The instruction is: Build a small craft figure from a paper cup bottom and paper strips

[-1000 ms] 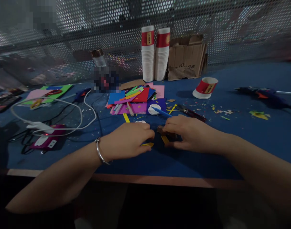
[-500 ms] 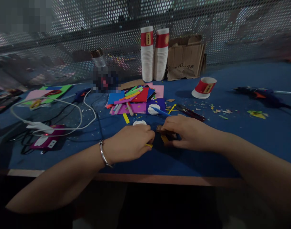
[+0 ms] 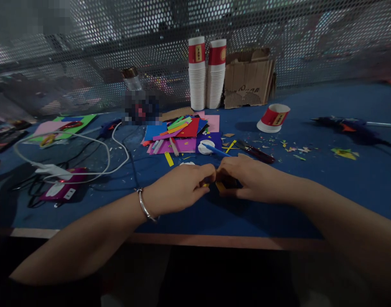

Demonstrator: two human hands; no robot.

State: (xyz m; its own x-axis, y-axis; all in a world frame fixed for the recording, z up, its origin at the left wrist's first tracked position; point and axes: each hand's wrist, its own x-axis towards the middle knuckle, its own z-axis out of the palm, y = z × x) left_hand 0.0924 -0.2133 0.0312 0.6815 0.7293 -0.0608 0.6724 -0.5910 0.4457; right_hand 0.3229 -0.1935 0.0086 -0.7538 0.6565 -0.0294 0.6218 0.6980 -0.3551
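Note:
My left hand (image 3: 185, 186) is closed in a pinch on a small yellow strip (image 3: 206, 185), most of it hidden by the fingers. Close beside it, my right hand (image 3: 248, 177) grips a small dark brown piece, seemingly cardboard, bearing a yellow patch (image 3: 220, 186). The fingertips of both hands nearly meet in front of me. Just beyond the right knuckles a blue pen (image 3: 217, 151) slants over a white disc (image 3: 206, 147). Another white piece (image 3: 187, 163) shows partly behind my left hand.
Coloured paper sheets (image 3: 185, 128) lie heaped beyond the hands. Dark-handled pliers (image 3: 258, 153), a red-and-white paper cup (image 3: 275, 118) and a glue gun (image 3: 342, 127) are rightward. Stacked cups (image 3: 197, 85) and cardboard (image 3: 248, 83) stand behind. A purple power strip (image 3: 65, 185) with cables is left.
My left hand has moved slightly right and up with the yellow strip, closing the gap to my right hand. The right hand has hardly moved, still gripping the brown piece.

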